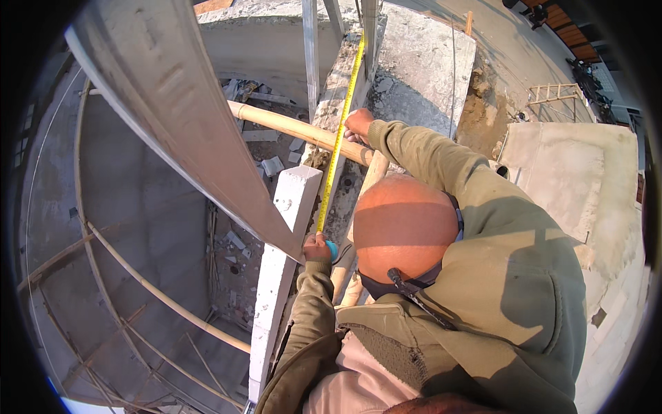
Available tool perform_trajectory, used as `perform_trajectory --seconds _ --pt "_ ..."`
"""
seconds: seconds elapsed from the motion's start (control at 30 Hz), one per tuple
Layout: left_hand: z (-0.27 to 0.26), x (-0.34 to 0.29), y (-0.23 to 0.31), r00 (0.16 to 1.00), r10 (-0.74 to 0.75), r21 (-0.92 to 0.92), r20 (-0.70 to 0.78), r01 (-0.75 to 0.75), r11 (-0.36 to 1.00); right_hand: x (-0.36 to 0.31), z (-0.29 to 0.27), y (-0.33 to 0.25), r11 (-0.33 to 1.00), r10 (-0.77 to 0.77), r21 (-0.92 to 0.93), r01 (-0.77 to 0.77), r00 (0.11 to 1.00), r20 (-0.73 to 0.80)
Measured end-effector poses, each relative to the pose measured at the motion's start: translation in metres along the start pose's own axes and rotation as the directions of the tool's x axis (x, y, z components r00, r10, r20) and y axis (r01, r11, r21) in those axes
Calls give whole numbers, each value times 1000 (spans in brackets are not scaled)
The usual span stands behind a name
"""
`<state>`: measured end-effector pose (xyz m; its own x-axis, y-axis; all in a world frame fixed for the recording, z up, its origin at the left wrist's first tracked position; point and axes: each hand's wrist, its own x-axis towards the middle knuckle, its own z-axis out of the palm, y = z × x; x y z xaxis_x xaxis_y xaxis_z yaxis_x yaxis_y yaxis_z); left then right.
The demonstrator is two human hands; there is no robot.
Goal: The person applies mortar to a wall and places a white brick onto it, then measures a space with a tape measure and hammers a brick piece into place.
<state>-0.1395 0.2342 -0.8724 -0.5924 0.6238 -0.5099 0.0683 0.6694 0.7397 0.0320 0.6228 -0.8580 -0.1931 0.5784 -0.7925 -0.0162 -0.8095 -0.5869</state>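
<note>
A yellow tape measure blade (340,141) runs out along a rough concrete beam (343,90), past two metal uprights at its far end. At the blade's near end, my left hand (317,247) is closed around the tape measure, whose turquoise case (332,250) shows at its right side. My right hand (358,125) has curled fingers at the blade's edge partway along, just above a bamboo pole (296,127). Its fingertips are partly hidden. Beside my left hand stands a white block-like post (293,196), and a broad grey metal channel (172,103) slants down close to it.
A rounded orange-brown shape (403,231) with a dark band and black cable lies between my arms. Below left is a deep drop with rubble (238,265) and curved bamboo poles (165,297). A concrete slab (420,69) lies beyond my right hand. Metal uprights (310,55) stand at the far end.
</note>
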Motion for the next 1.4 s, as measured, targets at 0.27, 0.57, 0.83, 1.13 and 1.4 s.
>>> perform_trajectory --seconds 0.27,0.57,0.83,1.13,1.4 --pt "32 4 25 997 -56 188 48 46 981 18 -40 11 999 -43 -19 41 992 -118" --pt "-13 65 -70 996 -45 676 77 -18 737 11 0 13 997 -81 11 82 994 -70" --pt "3 67 -23 991 -128 622 32 80 779 11 -6 22 992 -41 -123 42 999 9" --pt "10 67 -5 991 -131 577 19 96 811 48 -14 27 963 -52 -267 42 998 -30" --pt "19 50 37 1000 24 641 18 -30 767 57 -13 14 999 30 18 -31 998 53"
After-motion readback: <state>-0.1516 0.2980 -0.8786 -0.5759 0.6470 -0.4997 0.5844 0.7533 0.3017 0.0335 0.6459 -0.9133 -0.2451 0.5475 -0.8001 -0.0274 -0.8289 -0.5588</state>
